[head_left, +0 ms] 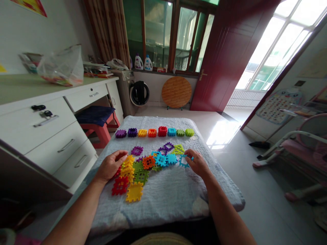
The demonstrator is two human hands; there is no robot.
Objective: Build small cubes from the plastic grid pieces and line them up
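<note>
My left hand [111,165] curls round the edge of a yellow waffle tile [128,163] at the left of a loose heap of coloured interlocking tiles [148,162]. My right hand [196,162] pinches a small teal tile [184,160] at the heap's right side. A red tile [120,185] and a flat yellow tile [134,192] lie nearest me. At the far edge stands a row of assembled cubes [154,132], running purple, orange, red, blue and green. Everything rests on a small table under a pale blue quilted cloth [173,194].
A white desk with drawers [51,136] runs along the left, a plastic bag [62,66] on top and a red stool [98,127] beneath. A washing machine [138,92], a round wooden board [176,92] and a red door [227,54] stand behind. A pink chair [304,143] is at right.
</note>
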